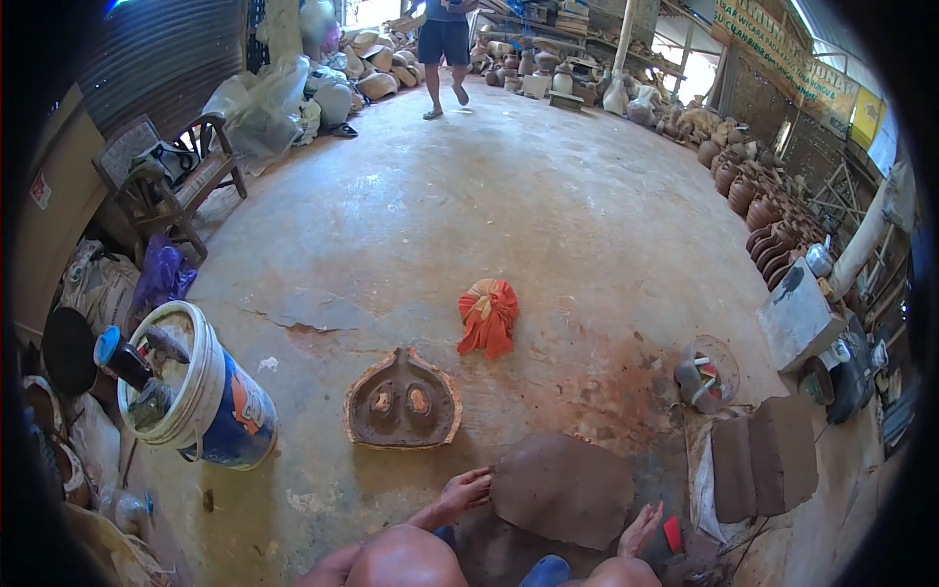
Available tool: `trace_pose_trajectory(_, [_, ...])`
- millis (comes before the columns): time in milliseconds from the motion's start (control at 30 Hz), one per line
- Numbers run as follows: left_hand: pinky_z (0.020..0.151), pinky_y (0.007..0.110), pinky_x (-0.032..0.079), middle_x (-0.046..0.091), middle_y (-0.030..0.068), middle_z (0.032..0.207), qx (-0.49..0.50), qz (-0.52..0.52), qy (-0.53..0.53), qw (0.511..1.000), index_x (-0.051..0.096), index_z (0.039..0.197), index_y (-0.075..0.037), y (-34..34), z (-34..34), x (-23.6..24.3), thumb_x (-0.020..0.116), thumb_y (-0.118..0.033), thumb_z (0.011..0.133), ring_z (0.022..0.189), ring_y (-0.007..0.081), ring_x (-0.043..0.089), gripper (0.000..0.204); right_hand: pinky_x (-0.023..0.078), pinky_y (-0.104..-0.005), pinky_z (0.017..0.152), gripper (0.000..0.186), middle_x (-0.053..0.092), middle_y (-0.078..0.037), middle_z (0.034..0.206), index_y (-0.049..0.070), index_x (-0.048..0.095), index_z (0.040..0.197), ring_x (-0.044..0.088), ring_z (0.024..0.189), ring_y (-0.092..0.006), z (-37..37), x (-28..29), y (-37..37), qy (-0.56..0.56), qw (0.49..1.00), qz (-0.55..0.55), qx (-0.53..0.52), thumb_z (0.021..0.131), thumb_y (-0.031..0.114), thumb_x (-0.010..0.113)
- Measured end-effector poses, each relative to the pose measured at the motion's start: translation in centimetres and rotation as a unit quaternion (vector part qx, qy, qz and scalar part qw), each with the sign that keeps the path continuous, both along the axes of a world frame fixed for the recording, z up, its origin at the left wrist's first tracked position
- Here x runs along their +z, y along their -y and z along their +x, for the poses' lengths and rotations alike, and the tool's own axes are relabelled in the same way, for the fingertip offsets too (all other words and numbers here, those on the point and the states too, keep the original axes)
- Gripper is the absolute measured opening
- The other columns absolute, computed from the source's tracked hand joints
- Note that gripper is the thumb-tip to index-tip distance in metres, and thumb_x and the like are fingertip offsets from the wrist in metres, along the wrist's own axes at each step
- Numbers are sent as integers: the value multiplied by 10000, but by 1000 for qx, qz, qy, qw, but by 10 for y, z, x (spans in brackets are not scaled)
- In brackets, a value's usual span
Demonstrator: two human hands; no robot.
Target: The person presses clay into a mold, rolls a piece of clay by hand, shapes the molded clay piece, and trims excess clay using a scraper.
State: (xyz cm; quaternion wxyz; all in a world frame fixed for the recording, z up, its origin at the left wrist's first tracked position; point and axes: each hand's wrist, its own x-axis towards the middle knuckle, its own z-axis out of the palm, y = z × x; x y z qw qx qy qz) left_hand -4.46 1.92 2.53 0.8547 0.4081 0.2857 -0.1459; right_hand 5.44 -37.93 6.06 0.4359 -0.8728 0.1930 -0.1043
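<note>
A flat brown clay slab (pixel 562 487) lies before me over a darker surface, between my hands. My left hand (pixel 465 494) grips its left edge with the fingertips. My right hand (pixel 641 528) is open beside the lower right edge, fingers stretched out, with a small red scraper-like piece (pixel 673 533) just right of it. Ahead to the left sits a mould (pixel 401 421) lined with dark clay, with two oval shapes inside. Beyond is an orange-red cloth bundle (pixel 487 318). More folded clay sheets (pixel 763 460) lie to the right on a pale sheet.
A bucket (pixel 240 401) with tools stands at left, below a wooden chair (pixel 176 186). A basin (pixel 714 372), pale block (pixel 797 323) and rows of clay pots (pixel 743 196) line the right. Another person (pixel 442 44) walks at the back near piled sacks and pottery.
</note>
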Motion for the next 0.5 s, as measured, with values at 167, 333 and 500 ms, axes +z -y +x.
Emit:
trace_pose_trajectory(167, [1123, 404, 496, 599, 70, 1455, -11, 5, 2, 1000, 396, 1592, -101, 3, -26, 6, 612, -329, 1086, 1301, 210, 605, 596, 413, -433, 1161, 628, 526, -290, 1503, 3, 365, 1595, 542, 1391, -366, 0, -41, 13, 47, 996, 69, 5, 1116, 390, 486])
trace_pose_trajectory(333, [1120, 412, 504, 570, 108, 1476, -14, -19, -1, 1000, 394, 1592, -101, 2, -33, 8, 619, -334, 1081, 1327, 233, 585, 605, 399, -426, 1175, 613, 506, -281, 1525, -18, 364, 1587, 528, 1404, -365, -4, -10, -10, 23, 996, 87, 22, 1123, 367, 476])
trace_pose_trajectory(500, [1103, 412, 511, 586, 123, 1456, -11, -31, 10, 999, 412, 1577, -94, 2, -30, 1, 611, -350, 1082, 1302, 232, 604, 592, 400, -429, 1171, 607, 490, -288, 1536, -33, 371, 1579, 513, 1414, -375, -3, -11, 0, 24, 996, 80, 23, 1122, 353, 475])
